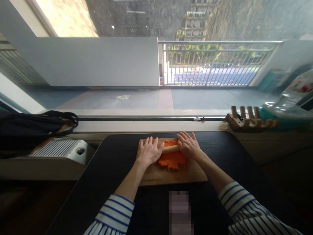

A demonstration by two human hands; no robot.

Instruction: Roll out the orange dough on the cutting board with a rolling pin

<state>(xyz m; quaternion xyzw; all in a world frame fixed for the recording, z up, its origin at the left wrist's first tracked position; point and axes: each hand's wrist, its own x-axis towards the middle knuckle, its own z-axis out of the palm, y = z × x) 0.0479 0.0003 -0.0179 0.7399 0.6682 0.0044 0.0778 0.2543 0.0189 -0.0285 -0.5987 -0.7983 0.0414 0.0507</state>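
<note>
A wooden rolling pin lies crosswise over a flattened sheet of orange dough with a ragged edge. Beneath them is a wooden board on the dark table. My left hand rests on the pin's left end, palm down with fingers stretched forward. On the right end lies my right hand, its fingers also extended and spread rather than wrapped around. Both palms hide the ends of the pin. Small dough crumbs show at the sheet's near edge.
The black table meets a window sill. A black bag and a white vented box are at the left. A wooden rack with pegs and a large clear bottle stand at the right. A pixelated patch covers the near table.
</note>
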